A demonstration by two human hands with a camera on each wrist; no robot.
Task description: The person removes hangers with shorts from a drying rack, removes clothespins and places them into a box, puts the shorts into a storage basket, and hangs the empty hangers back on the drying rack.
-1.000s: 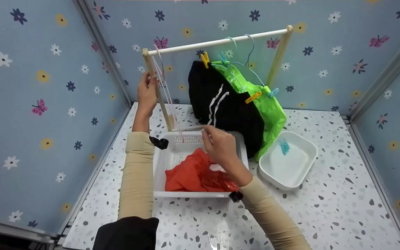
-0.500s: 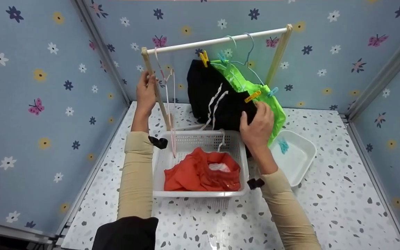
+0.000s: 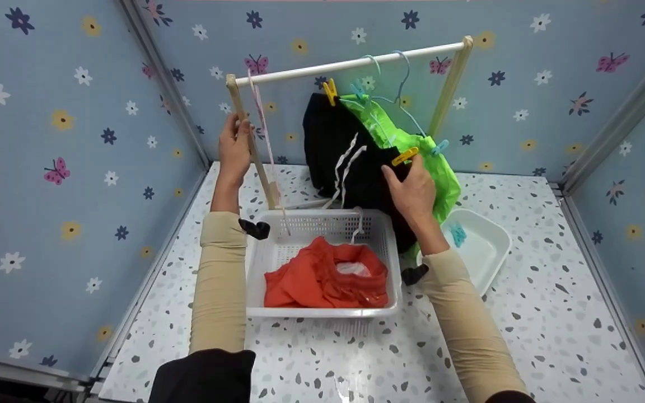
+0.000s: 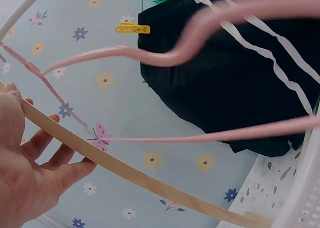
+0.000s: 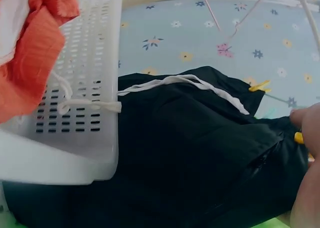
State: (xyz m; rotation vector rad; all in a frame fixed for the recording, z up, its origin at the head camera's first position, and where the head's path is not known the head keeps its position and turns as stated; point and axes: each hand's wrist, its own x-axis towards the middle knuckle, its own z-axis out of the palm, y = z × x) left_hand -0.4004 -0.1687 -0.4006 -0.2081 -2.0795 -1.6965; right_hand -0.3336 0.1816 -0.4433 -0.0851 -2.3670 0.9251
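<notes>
My left hand grips the wooden side post of a small clothes rack. Close beside it, a thin pink hanger dangles from the rack's white rail. My right hand is at the upper right corner of black shorts with white drawstrings, thumb over the dark cloth and fingers right by a yellow clothespin. I cannot tell whether it pinches the cloth. Another yellow clothespin clips the opposite corner. In the right wrist view this hand is mostly cut off, partly covering a clothespin.
Bright green clothing with blue clothespins hangs behind the shorts. In front, a white perforated basket holds a red garment, with a white hanger hook over its back rim. A white tray at right contains blue clothespins.
My right hand has moved from over the basket, right and up to the black shorts' corner. The pink hanger has swung on the rail. My left hand keeps its hold on the post.
</notes>
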